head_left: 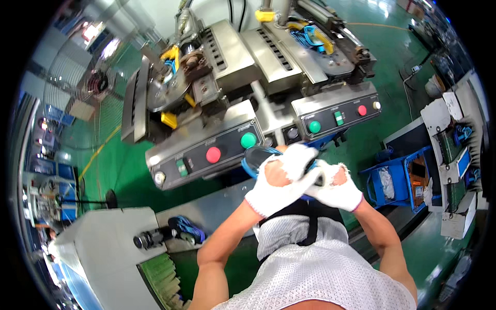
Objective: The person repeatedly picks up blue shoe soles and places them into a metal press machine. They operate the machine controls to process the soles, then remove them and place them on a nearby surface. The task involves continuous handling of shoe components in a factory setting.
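A dark shoe with blue edging [257,155] is held up in front of my waist, just below the machine's control panels. My left hand [281,181], in a worn white glove, is closed round it, and the glove covers much of the shoe. Close against it, my right hand [335,187], also in a torn white glove, is curled on the shoe's right end. The fingertips of both hands are partly hidden. Another dark shoe with blue stripes [187,229] lies on the grey ledge to the lower left, beside a black cylindrical fitting [150,238].
A metal two-station machine [232,57] stands ahead, with blue-and-dark items under its yellow parts. Its left panel [199,155] and right panel [336,114] carry red and green buttons. To the right is a blue cart [388,181], near a rack [449,160] of shoes. A fan [77,77] stands left.
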